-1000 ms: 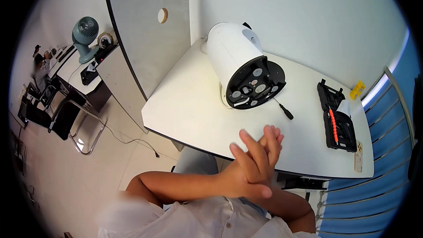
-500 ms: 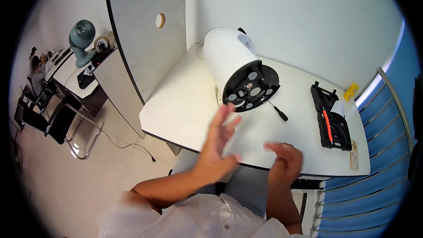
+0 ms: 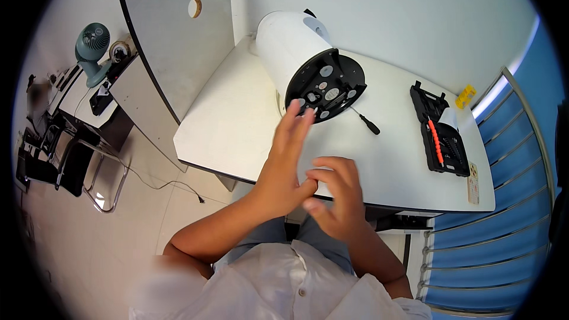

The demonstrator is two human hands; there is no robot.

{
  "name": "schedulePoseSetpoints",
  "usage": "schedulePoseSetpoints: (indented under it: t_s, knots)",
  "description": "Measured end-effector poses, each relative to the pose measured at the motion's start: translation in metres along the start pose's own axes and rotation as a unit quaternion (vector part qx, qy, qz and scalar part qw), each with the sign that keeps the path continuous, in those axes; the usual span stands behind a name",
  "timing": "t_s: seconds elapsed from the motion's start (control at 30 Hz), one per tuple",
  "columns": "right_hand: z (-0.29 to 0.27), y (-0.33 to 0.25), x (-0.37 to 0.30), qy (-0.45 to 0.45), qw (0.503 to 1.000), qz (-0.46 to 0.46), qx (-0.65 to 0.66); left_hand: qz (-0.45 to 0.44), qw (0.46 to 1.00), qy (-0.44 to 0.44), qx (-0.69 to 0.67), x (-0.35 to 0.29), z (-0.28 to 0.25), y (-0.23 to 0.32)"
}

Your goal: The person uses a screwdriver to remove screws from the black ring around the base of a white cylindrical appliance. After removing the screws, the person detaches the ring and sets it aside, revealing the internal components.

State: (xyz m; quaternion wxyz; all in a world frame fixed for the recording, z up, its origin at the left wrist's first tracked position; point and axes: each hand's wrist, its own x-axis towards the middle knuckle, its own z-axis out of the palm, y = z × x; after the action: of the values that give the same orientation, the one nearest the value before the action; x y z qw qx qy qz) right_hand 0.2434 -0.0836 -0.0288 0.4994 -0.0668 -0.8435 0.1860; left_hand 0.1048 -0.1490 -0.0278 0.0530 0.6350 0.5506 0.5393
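My left hand [image 3: 283, 169] is raised over the table's front edge, empty, with its fingers stretched toward a white cylindrical appliance [image 3: 289, 44]. Close beside it, my right hand [image 3: 341, 200] holds nothing; its bent fingers are apart and its fingertips meet or nearly meet the left thumb. The appliance lies on its side, its round black base [image 3: 326, 86] facing me with several pale round pads. My left fingertips overlap the lower rim of this base in the picture; whether they touch it I cannot tell. A black-handled screwdriver [image 3: 370, 125] lies just right of the base.
On the white table [image 3: 219, 127], an open black tool case [image 3: 453, 151] holds an orange flexible shaft [image 3: 435, 142]. A yellow object [image 3: 466, 96] and a pale remote-like strip [image 3: 473, 184] lie nearby. A grey partition [image 3: 178, 41] borders the left; metal rails [image 3: 514, 184] the right.
My hands have come together, the right moving left toward the left thumb. The view has shifted, so the table and appliance sit higher and farther left in it.
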Motion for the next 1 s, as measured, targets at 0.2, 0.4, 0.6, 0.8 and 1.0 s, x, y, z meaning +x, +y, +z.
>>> schedulePoseSetpoints:
  t_s: [0.2, 0.4, 0.6, 0.8, 1.0]
  knots:
    - [0.011, 0.003, -0.023, -0.108, 0.955, 0.169, 0.219, 0.061, 0.993, -0.100, -0.006, 0.002, 0.008, -0.006]
    - [0.027, -0.008, -0.040, 0.040, 0.806, 0.334, 0.487, -0.029, 0.979, -0.109, -0.172, -0.005, 0.023, 0.016]
    - [0.030, -0.013, -0.043, 0.080, 0.755, 0.325, 0.563, 0.027, 0.982, -0.044, -0.183, -0.017, 0.038, 0.007]
    - [0.037, -0.011, -0.058, 0.120, 0.725, 0.318, 0.599, 0.080, 0.993, -0.024, -0.082, -0.025, 0.046, 0.002]
    - [0.031, 0.007, -0.069, 0.035, 0.820, 0.259, 0.509, 0.112, 0.985, -0.051, -0.119, -0.022, 0.051, -0.015]
